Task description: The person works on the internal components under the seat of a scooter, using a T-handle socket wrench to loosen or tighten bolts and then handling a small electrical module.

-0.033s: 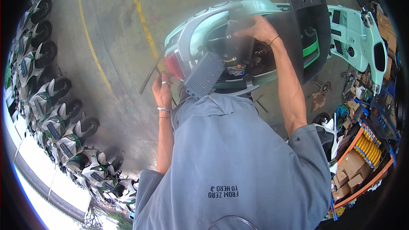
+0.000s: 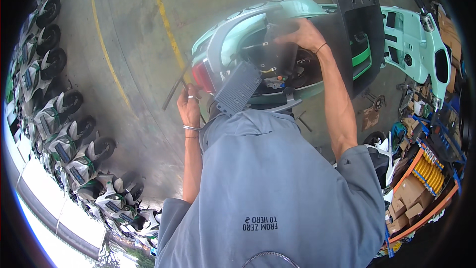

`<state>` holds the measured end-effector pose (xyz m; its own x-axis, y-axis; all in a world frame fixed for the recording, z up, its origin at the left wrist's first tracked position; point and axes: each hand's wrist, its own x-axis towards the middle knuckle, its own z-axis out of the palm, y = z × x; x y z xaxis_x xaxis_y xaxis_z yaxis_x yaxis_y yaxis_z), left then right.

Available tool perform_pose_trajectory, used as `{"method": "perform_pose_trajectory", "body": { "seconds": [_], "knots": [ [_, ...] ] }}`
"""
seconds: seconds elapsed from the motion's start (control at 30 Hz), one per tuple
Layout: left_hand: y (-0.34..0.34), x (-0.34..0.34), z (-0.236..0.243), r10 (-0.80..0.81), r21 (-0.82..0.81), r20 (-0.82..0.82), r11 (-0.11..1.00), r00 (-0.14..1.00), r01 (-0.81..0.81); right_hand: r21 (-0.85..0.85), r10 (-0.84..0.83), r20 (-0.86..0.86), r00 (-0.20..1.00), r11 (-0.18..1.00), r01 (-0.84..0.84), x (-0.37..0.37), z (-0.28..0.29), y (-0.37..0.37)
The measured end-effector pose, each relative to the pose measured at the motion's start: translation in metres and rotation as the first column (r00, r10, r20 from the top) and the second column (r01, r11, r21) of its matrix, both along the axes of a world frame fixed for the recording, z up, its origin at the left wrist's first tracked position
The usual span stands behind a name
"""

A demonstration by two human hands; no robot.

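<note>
A mint-green scooter (image 2: 297, 6) stands in front of me with its seat (image 2: 354, 5) raised and the bay beneath uncovered. My right hand (image 2: 303, 35) reaches into that bay, fingers curled at a dark part blurred by a smudge. Beside the red tail light (image 2: 202, 76), my left hand (image 2: 189, 105) has its fingers bent and pressed together; what they hold, if anything, is too small to make out. A grey finned metal box (image 2: 239, 89) lies tilted over the bay's rear edge, against my shirt. Cable ends with metal lugs (image 2: 269, 70) show near it.
Rows of parked white-and-black scooters (image 2: 82, 161) line the left. On the right stands an orange-framed rack (image 2: 430, 208) with cardboard boxes (image 2: 410, 196) and a yellow coil (image 2: 428, 172). A dark rod (image 2: 173, 89) shows beyond my left hand. Loose parts (image 2: 373, 109) lie on the floor.
</note>
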<state>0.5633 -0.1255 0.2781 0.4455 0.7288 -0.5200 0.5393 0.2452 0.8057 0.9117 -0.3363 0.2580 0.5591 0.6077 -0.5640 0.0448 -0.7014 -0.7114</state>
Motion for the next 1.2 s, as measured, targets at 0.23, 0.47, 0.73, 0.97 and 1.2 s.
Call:
{"method": "perform_pose_trajectory", "body": {
  "seconds": [0.23,0.47,0.73,0.97,1.2],
  "knots": [
    [0.002,-0.001,-0.001,0.013,-0.018,-0.004,1.0,1.0,-0.013,0.0,-0.167,-0.052,0.985,0.986,0.167,-0.007,0.055,-0.036],
    [0.006,0.0,0.009,-0.051,-0.023,0.028,0.998,0.998,0.052,-0.018,-0.413,0.197,0.889,0.905,0.424,-0.061,0.084,-0.06],
    [0.015,-0.017,-0.005,-0.08,0.03,0.112,0.997,0.99,0.077,0.149,-0.781,0.156,0.605,0.624,0.767,-0.129,0.071,-0.098],
    [0.032,-0.02,-0.005,-0.141,0.033,0.109,0.99,0.984,0.138,0.243,-0.961,0.068,0.267,0.276,0.93,-0.189,0.045,-0.117],
    [0.044,-0.014,0.001,-0.268,0.006,0.115,0.963,0.957,0.269,0.249,-0.996,0.074,0.045,0.062,0.967,-0.248,0.05,-0.149]
  ]
}}
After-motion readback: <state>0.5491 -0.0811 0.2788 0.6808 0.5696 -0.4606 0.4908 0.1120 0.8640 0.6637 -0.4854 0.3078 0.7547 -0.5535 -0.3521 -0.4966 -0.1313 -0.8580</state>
